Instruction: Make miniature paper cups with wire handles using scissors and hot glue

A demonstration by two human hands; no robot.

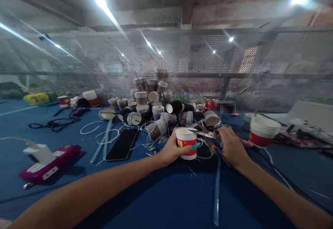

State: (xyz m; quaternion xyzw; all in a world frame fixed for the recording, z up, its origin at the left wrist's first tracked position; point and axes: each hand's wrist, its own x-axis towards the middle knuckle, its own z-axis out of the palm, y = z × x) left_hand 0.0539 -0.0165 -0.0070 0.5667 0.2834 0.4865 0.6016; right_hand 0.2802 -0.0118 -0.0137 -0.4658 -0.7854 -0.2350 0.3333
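My left hand [170, 150] is wrapped round a red and white paper cup [186, 142], held upright near the middle of the blue table. The thumb lies across the front of the cup. From the right, my right hand [230, 145] grips a pair of scissors [208, 134] by the handles. The blades point left and reach the cup's rim; whether they cut into it I cannot tell. Behind my hands lie several grey-wrapped cups [157, 128] on their sides, with white cord [205, 152] looped on the table around the held cup.
Grey cups with handles [142, 97] are piled at the back. A black phone [122, 144] and a purple power strip [49, 163] with a white plug [40, 153] lie to the left. Stacked paper cups [264, 130] stand at the right. Clear strips [217, 194] lie in front.
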